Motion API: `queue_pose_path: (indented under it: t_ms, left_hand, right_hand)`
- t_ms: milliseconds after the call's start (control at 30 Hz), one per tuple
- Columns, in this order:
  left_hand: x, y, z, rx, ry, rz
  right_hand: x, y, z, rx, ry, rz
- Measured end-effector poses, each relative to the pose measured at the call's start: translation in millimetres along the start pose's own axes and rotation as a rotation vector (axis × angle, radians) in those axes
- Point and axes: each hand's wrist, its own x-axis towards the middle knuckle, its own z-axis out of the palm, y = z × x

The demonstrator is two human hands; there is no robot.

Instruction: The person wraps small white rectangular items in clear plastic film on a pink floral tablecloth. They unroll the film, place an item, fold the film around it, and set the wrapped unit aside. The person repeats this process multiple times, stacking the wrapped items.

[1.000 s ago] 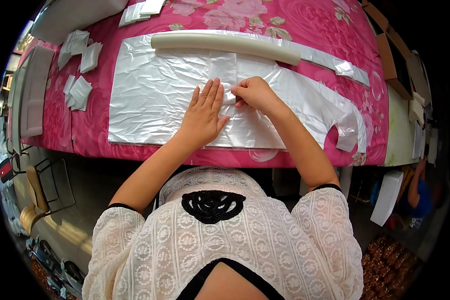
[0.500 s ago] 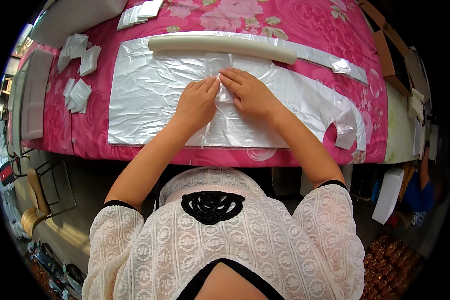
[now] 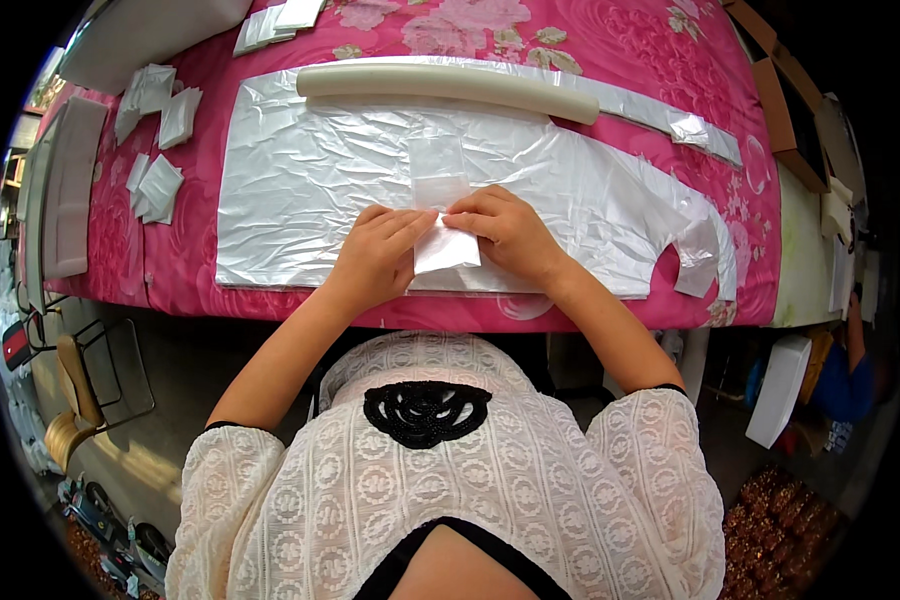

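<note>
Holding small folded white plastic-film packet [image 3: 448, 252] by its far edge, w/ fingers of bare L hand [image 3: 375, 255] bunched tog. at approx 10 o'clock of it & those of bare R hand [image 3: 510, 235] pinching film at 1 o'clock, both abt equally near, but w/ L thumb mostly hidden, so can't tell its grip. Lies from fingertips twd 6 o'clock, near-square w/ no clear long axis, below narrow translucent film strip [image 3: 437, 160] pointing twd 12. Sits over wide crinkled silvery-white plastic sheet [image 3: 300, 180], w/ long cream cylindrical roll [image 3: 450, 88] farther at 12, on pink floral tablecloth [image 3: 610, 45].
</note>
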Motion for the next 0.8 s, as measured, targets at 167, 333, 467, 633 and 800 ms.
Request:
queue_pose_path:
  t_ms: [167, 333, 467, 633, 800]
  left_hand:
    - [18.3, 6.4, 2.8, -0.344, 0.016, -0.563]
    - [41.1, -6.3, 1.7, -0.329, 0.075, -0.708]
    - [48.7, -12.6, 2.5, -0.332, 0.052, -0.792]
    - [50.2, -14.3, -1.2, -0.499, 0.054, -0.842]
    - [45.7, -8.0, -3.8, -0.151, 0.104, -0.625]
  right_hand:
    - [13.1, -2.9, -6.2, 0.13, 0.03, 0.418]
    - [36.6, 4.9, -6.6, 0.174, -0.049, 0.76]
    - [50.1, 7.7, -9.6, 0.152, -0.159, 0.923]
    - [50.9, 15.8, -7.7, 0.142, -0.209, 0.927]
    - [55.0, 11.9, -11.6, 0.135, -0.235, 0.934]
